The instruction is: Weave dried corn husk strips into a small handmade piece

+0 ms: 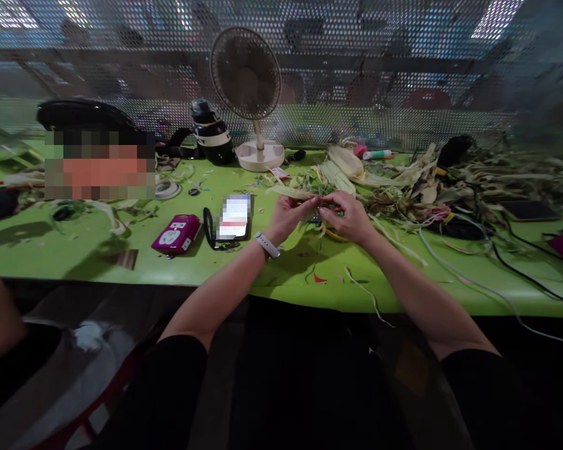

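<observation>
My left hand point(288, 217), with a pale band on its wrist, is closed in a pinch over the green table point(281, 275). My right hand point(349, 217) is closed too, its fingertips meeting those of the left. Something small and thin is between the fingertips, too small to make out. Just behind the hands lie pale green corn husks point(342, 169) and shredded greenery. A yellow curved piece point(335, 235) shows under my right hand. Left of my left hand lies a phone point(234, 215) with a lit screen and a black wrist strap.
A purple power socket box point(177, 234) sits left of the phone. Behind stand a fan point(258, 153) and a black bottle point(211, 134) before a perforated metal screen. Dried husks point(413, 181), cables point(473, 281) and another phone point(525, 210) lie right. Another person sits at left.
</observation>
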Tool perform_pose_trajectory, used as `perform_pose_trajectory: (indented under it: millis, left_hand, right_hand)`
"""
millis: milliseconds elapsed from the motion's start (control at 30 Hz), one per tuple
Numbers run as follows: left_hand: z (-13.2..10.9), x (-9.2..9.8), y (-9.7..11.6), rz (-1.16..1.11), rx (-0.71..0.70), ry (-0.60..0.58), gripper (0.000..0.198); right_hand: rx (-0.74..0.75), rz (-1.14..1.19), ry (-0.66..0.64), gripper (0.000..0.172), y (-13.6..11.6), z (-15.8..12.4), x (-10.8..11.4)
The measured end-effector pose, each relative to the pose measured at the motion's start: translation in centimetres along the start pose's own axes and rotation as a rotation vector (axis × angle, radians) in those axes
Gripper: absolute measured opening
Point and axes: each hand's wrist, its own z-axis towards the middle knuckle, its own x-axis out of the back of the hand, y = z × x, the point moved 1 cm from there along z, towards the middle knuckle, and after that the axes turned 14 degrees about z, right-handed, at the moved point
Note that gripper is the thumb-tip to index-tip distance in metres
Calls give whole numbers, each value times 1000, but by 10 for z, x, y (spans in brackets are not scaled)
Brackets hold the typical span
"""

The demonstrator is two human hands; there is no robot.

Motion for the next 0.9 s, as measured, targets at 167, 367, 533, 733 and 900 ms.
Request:
perform_pose_trajectory:
  millis: [167, 367, 533, 733, 900]
  left_hand:
    - [-1, -1, -1, -51, 54, 35, 32]
    - [-1, -2, 0, -121, 74, 45, 29]
    - [2, -1, 0, -143, 53, 61, 24]
    - [1, -2, -1, -168, 123, 39, 20]
    - [0, -2, 0, -192, 129, 21, 26]
  right_hand:
    - [-68, 101, 41, 14, -5, -3, -1]
    - [-152, 267, 55, 16, -8, -2, 0]
    - [-403, 567, 22, 16, -6, 2, -2]
    - [-738, 944, 93, 19, -10, 1, -8]
    - [-810, 1040, 70, 17, -17, 0, -8]
